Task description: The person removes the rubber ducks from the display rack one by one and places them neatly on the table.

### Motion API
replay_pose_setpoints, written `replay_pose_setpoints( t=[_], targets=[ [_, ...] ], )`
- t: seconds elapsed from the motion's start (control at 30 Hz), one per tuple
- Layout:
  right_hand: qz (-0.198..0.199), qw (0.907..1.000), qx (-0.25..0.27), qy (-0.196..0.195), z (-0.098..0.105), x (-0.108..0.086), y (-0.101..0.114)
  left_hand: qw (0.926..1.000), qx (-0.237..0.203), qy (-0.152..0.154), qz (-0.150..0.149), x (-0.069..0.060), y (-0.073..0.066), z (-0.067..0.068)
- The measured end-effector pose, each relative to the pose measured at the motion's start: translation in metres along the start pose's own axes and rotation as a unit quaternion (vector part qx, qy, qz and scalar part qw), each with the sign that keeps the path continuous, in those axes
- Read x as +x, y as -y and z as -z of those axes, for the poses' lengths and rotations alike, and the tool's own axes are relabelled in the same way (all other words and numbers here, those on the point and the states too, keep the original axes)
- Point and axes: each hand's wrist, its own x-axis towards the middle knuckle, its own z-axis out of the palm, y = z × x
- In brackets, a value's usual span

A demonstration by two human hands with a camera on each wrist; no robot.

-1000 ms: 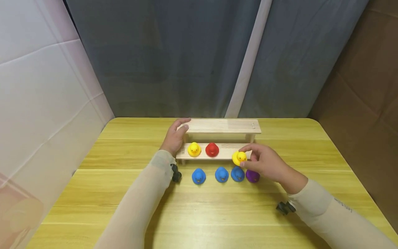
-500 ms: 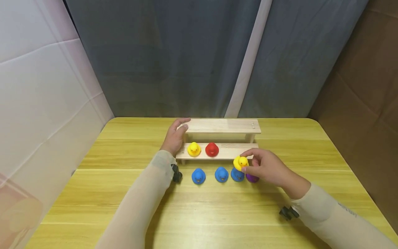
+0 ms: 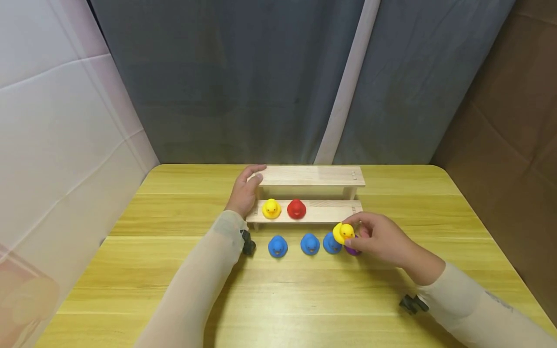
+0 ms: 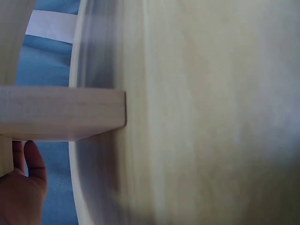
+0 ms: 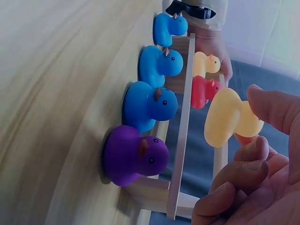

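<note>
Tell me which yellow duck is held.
The yellow duck pinched in the right hand; the other yellow duck sits on the lower shelf.

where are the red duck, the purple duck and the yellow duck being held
red duck (image 5: 199, 93): right wrist view, on its body
purple duck (image 5: 125, 157): right wrist view, on its body
held yellow duck (image 5: 223, 117): right wrist view, on its body

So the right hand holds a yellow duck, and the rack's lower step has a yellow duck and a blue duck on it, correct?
Not quite: the head view shows a red duck, not a blue one, beside the yellow duck on the lower step. The right hand does hold a second yellow duck.
</note>
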Motion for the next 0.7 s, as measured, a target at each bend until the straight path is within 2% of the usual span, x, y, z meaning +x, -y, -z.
replay_pose_setpoints(
  t=[0.17,0.7],
  targets=[
    [0.003,1.0,0.0,-0.001,0.001,-0.005,-0.003,0.9999,0.001,-0.005,-0.01,0.001,0.001,-0.001],
    [0.0,0.9998,0.019,0.011,-0.001,-0.017,-0.01,0.9999,-0.007,-0.001,-0.012,0.0,0.001,0.0]
  ],
)
